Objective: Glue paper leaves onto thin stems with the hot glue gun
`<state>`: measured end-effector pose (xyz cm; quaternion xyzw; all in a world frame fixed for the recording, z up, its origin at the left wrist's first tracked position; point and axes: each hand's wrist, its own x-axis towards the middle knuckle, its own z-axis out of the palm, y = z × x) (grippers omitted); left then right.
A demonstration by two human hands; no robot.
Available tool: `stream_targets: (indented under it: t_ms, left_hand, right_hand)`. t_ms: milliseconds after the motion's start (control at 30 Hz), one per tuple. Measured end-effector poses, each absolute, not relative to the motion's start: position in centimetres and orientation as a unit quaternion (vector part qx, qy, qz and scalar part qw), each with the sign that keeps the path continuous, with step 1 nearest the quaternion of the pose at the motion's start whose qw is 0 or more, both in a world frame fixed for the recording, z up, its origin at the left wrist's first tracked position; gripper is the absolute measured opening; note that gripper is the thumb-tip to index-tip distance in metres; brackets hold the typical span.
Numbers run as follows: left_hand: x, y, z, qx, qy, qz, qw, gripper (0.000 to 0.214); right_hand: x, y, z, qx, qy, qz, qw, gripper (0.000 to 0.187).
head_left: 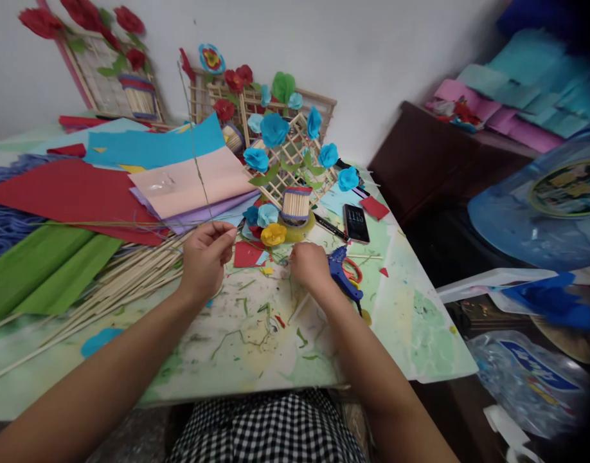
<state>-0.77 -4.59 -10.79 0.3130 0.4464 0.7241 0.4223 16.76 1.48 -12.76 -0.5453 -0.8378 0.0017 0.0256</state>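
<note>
As I view remotely: left hand (pixel 205 260), fingers pinching green wire (pixel 196 161), which rises above tabletop (pixel 420 347) | right hand (pixel 310 265), curled, fingers' hold hidden, I cannot tell | handling, I judge: pinch lightly, avoiding kinks.

Nothing reads clearly from here: the phone (pixel 356 224) on the table's right shows blurred pale characters, the near-right bag (pixel 521 392) illegible white lettering on blue, the jug (pixel 504 222) a smeared label (pixel 572 186).
</note>
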Motion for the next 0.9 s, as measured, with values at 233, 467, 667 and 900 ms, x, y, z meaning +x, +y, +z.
stream_targets:
  t_ms: [233,467,667,900]
  left_hand:
    - [-0.6,-4.6,-11.6,0.327,0.448,0.707,0.438,0.003]
    - [-0.4,-4.6,-11.8,0.319,0.432,0.706,0.461,0.01]
    - [-0.2,-4.7,-12.0,0.325,0.433,0.7,0.465,0.011]
    - [0.3,-4.9,-12.6,0.34,0.45,0.672,0.48,0.012]
  right_hand:
    - [18.4,0.4,-11.4,-0.529,-0.848,0.022,0.031,0.022]
    - [17.9,-3.1,-12.4,-0.505,-0.862,0.045,0.023,0.018]
    - [16.9,-4.4,-13.7,-0.505,-0.858,0.067,0.063,0.018]
    - [15.8,-6.3,-13.5,-0.489,-0.638,0.462,0.376,0.007]
